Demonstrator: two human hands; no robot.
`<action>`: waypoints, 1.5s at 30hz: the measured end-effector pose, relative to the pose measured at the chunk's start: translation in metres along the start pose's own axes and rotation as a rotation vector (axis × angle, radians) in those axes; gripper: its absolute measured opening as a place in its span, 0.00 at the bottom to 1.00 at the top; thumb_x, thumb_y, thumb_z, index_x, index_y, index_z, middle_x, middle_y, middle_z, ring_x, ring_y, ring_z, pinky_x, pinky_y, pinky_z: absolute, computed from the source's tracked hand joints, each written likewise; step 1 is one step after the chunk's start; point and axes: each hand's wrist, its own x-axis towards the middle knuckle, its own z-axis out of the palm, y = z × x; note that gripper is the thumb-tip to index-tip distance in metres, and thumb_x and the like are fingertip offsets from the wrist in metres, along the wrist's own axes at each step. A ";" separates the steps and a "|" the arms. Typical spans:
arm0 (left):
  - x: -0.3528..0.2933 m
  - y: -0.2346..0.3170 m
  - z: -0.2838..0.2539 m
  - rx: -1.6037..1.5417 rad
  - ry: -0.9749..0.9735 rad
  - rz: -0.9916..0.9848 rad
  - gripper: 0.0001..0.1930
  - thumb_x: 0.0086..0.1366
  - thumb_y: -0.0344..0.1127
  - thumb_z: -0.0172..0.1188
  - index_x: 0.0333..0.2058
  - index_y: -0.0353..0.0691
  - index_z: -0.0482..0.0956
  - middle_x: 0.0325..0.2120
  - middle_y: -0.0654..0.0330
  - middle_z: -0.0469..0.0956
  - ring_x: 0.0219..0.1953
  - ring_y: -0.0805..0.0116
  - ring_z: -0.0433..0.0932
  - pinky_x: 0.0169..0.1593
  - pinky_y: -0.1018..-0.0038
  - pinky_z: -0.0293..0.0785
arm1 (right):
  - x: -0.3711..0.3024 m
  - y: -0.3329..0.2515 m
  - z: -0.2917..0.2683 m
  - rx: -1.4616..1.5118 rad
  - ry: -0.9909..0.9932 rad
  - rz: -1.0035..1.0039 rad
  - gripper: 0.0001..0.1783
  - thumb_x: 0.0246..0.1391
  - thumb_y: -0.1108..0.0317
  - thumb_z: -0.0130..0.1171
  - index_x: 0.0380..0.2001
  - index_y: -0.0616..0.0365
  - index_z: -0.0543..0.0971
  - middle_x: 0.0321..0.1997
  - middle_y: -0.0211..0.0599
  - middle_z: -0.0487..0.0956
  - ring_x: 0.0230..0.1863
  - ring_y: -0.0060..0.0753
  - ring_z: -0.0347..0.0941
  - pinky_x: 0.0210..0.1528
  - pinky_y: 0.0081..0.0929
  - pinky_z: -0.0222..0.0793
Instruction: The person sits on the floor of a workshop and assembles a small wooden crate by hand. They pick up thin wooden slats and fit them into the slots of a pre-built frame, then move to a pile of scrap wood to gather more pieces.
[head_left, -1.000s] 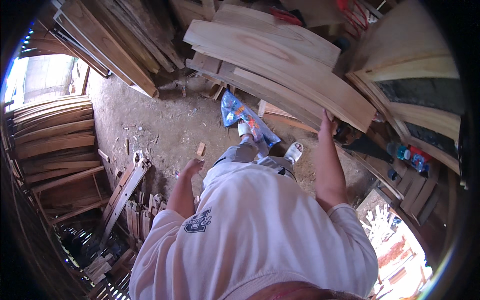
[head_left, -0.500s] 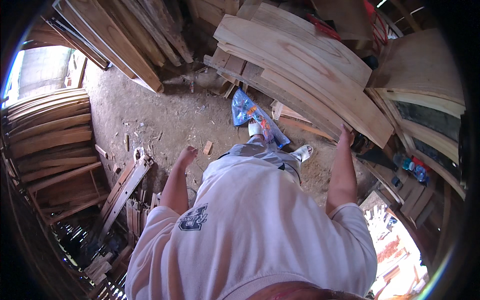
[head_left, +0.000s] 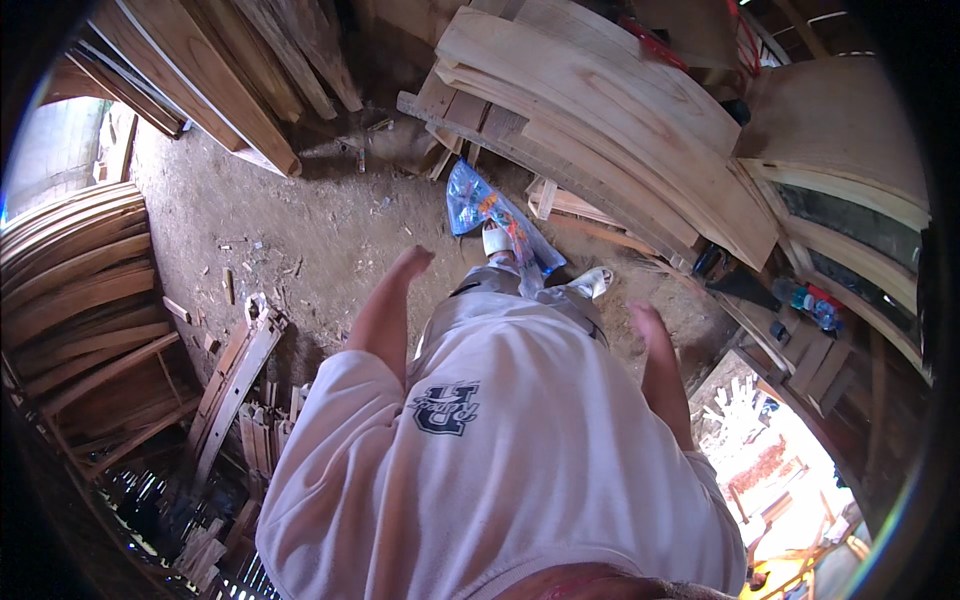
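Observation:
My left hand (head_left: 414, 262) hangs in front of my body, left of my knees, over the dirt floor (head_left: 320, 220). Its fingers are loosely apart and I see nothing in them. On the other side, my right hand (head_left: 648, 322) hangs beside my hip, fingers loose and slightly blurred, also with nothing visible in it. It is apart from the workbench, where long pale boards (head_left: 600, 120) lie stacked. A shiny blue plastic bag (head_left: 480, 200) with a colourful print lies on the floor at my white sandal (head_left: 496, 240).
Stacked planks (head_left: 80, 290) stand at the left, and tall boards (head_left: 200, 80) lean at the far left. A metal-edged beam (head_left: 238, 385) lies among scraps nearby. At the right are a wooden frame (head_left: 850, 200), a plastic bottle (head_left: 825, 316) and a red tool (head_left: 655, 45).
My right hand has come away from the bench edge and boards, back toward my hip. My left hand has swung forward and to the right. My body has turned slightly.

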 end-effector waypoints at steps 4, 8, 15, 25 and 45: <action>0.052 0.035 0.020 -0.087 0.112 0.197 0.19 0.70 0.50 0.57 0.40 0.38 0.85 0.33 0.51 0.83 0.35 0.56 0.82 0.40 0.58 0.78 | -0.045 0.072 -0.002 0.202 -0.079 0.348 0.30 0.62 0.42 0.63 0.58 0.50 0.77 0.53 0.39 0.80 0.48 0.40 0.78 0.52 0.48 0.71; 0.010 0.104 0.005 -0.151 0.111 0.192 0.21 0.69 0.48 0.55 0.38 0.35 0.86 0.40 0.40 0.85 0.45 0.43 0.85 0.50 0.53 0.79 | -0.069 0.090 -0.022 0.040 0.005 0.364 0.30 0.62 0.42 0.63 0.56 0.54 0.78 0.46 0.35 0.80 0.43 0.33 0.78 0.48 0.41 0.72; 0.057 0.130 0.113 -0.320 0.174 0.245 0.19 0.66 0.43 0.57 0.46 0.35 0.85 0.44 0.42 0.85 0.46 0.43 0.85 0.48 0.53 0.79 | 0.001 0.075 -0.015 -0.119 -0.040 -0.033 0.14 0.67 0.62 0.61 0.47 0.61 0.82 0.30 0.30 0.79 0.33 0.23 0.75 0.37 0.23 0.72; 0.070 0.228 0.297 -0.085 -0.581 0.243 0.24 0.67 0.47 0.56 0.58 0.46 0.82 0.58 0.53 0.80 0.58 0.52 0.81 0.58 0.54 0.78 | 0.238 -0.117 0.084 -0.417 0.305 -0.649 0.17 0.70 0.60 0.54 0.47 0.63 0.82 0.45 0.50 0.85 0.47 0.45 0.83 0.54 0.38 0.75; 0.047 0.242 0.296 -0.076 -0.478 0.329 0.24 0.71 0.42 0.50 0.60 0.34 0.75 0.58 0.47 0.76 0.60 0.51 0.74 0.57 0.55 0.67 | 0.569 -0.242 0.132 -0.503 0.266 -0.616 0.20 0.63 0.47 0.60 0.29 0.52 0.80 0.26 0.33 0.78 0.28 0.30 0.71 0.30 0.32 0.65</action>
